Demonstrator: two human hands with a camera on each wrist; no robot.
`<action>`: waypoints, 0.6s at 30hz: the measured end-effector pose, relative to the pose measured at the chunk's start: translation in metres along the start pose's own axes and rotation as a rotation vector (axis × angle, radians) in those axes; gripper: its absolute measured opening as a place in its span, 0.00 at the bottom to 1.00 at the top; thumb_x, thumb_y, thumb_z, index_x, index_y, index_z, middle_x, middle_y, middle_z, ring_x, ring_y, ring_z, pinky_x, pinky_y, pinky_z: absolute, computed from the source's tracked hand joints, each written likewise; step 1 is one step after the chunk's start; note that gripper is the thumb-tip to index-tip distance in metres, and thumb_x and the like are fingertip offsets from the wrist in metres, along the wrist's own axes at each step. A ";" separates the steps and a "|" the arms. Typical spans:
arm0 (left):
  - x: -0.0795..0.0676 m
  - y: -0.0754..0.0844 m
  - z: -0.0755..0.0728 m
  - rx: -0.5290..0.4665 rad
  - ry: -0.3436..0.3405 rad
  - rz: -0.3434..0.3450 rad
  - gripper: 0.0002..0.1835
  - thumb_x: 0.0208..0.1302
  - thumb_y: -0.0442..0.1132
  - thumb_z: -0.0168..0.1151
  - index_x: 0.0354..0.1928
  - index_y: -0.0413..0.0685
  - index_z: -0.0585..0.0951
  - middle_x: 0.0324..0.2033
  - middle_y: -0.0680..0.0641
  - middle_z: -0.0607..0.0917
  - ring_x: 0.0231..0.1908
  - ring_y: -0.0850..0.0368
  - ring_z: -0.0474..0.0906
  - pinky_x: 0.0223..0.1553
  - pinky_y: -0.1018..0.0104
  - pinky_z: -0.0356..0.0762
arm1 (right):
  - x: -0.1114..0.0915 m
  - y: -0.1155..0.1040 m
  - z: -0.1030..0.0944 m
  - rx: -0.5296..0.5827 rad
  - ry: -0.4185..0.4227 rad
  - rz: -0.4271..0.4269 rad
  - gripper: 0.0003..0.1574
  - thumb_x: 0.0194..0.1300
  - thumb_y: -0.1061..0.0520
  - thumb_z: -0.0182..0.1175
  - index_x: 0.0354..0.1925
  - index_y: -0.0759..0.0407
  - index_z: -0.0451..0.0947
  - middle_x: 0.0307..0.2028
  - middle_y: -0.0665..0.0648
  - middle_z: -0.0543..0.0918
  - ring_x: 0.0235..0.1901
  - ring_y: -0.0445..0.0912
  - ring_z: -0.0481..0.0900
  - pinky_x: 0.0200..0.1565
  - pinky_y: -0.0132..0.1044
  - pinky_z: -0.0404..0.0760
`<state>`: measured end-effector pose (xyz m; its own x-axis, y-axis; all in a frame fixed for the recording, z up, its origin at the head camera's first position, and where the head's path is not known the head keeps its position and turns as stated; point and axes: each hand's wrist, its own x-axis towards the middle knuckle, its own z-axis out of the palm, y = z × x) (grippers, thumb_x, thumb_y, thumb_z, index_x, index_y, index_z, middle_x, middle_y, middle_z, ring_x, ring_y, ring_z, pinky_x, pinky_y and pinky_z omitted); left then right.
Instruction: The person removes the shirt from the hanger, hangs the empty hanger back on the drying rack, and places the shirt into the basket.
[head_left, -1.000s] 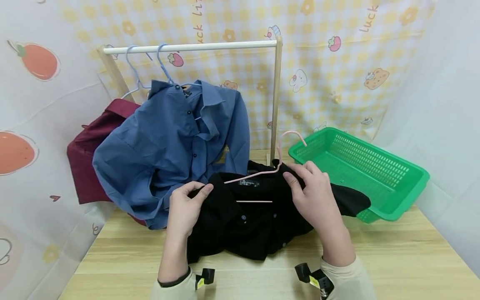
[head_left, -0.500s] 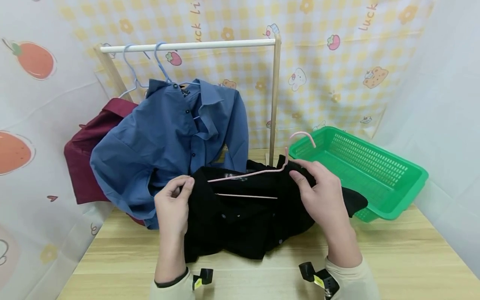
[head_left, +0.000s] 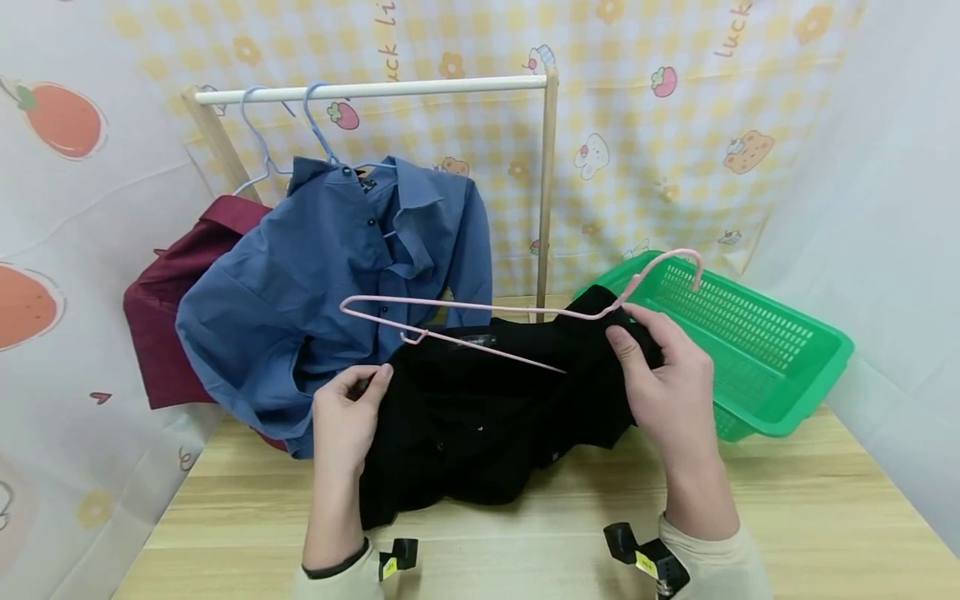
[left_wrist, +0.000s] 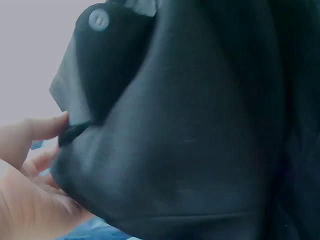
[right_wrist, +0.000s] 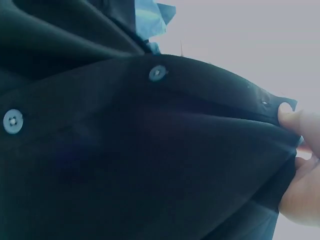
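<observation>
A black button-up shirt [head_left: 480,450] is held up over the table between both hands. My left hand [head_left: 347,421] pinches its left edge near the collar; in the left wrist view, thumb and fingers [left_wrist: 47,127] have the cloth between them. On the other side my right hand [head_left: 667,379] pinches the shirt by the hanger's neck, and its thumb [right_wrist: 295,117] presses the cloth in the right wrist view. A pink hanger [head_left: 465,303] slants across the neck opening. Its left end sticks out above the collar, the hook points right, and the right end is hidden in the shirt.
A blue shirt [head_left: 315,275] and a maroon shirt [head_left: 168,333] hang at the left on blue hangers from a rack with a white bar [head_left: 420,86]. A green basket [head_left: 813,392] stands at the right rear of the wooden table [head_left: 810,517].
My right hand has moved right with the hanger's neck and that side of the shirt. The hanger's left end has come out of the neck opening. My left hand has shifted slightly left.
</observation>
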<state>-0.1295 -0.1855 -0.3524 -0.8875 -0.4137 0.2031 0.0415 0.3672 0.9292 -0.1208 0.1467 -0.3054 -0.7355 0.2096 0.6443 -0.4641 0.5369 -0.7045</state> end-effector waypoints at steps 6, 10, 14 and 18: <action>-0.005 0.008 0.006 -0.036 0.067 0.186 0.20 0.83 0.45 0.55 0.67 0.42 0.74 0.60 0.41 0.83 0.63 0.52 0.77 0.62 0.56 0.75 | -0.003 0.000 0.008 -0.012 -0.053 -0.065 0.18 0.72 0.60 0.68 0.59 0.59 0.86 0.47 0.61 0.90 0.52 0.41 0.84 0.60 0.21 0.71; -0.007 0.017 0.008 -0.072 0.243 0.467 0.20 0.83 0.39 0.52 0.70 0.37 0.71 0.64 0.39 0.78 0.63 0.50 0.74 0.64 0.65 0.73 | -0.005 0.002 0.015 -0.041 -0.095 -0.126 0.17 0.70 0.61 0.70 0.57 0.58 0.88 0.36 0.58 0.85 0.40 0.49 0.81 0.50 0.27 0.73; -0.007 0.024 0.005 0.148 0.301 0.787 0.17 0.80 0.42 0.60 0.61 0.38 0.82 0.59 0.35 0.83 0.60 0.38 0.76 0.73 0.44 0.68 | -0.007 0.004 0.020 -0.062 -0.145 -0.161 0.16 0.70 0.60 0.70 0.55 0.56 0.89 0.33 0.55 0.83 0.35 0.44 0.77 0.40 0.29 0.70; -0.009 0.023 0.000 0.408 0.206 0.944 0.25 0.78 0.60 0.60 0.50 0.44 0.89 0.45 0.40 0.91 0.51 0.37 0.83 0.70 0.20 0.59 | -0.009 0.004 0.022 -0.069 -0.184 -0.183 0.15 0.69 0.60 0.71 0.54 0.58 0.90 0.34 0.54 0.83 0.34 0.43 0.77 0.38 0.32 0.71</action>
<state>-0.1209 -0.1733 -0.3328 -0.4779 0.0673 0.8758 0.4846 0.8518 0.1990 -0.1271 0.1291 -0.3210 -0.7227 -0.0450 0.6897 -0.5677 0.6079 -0.5551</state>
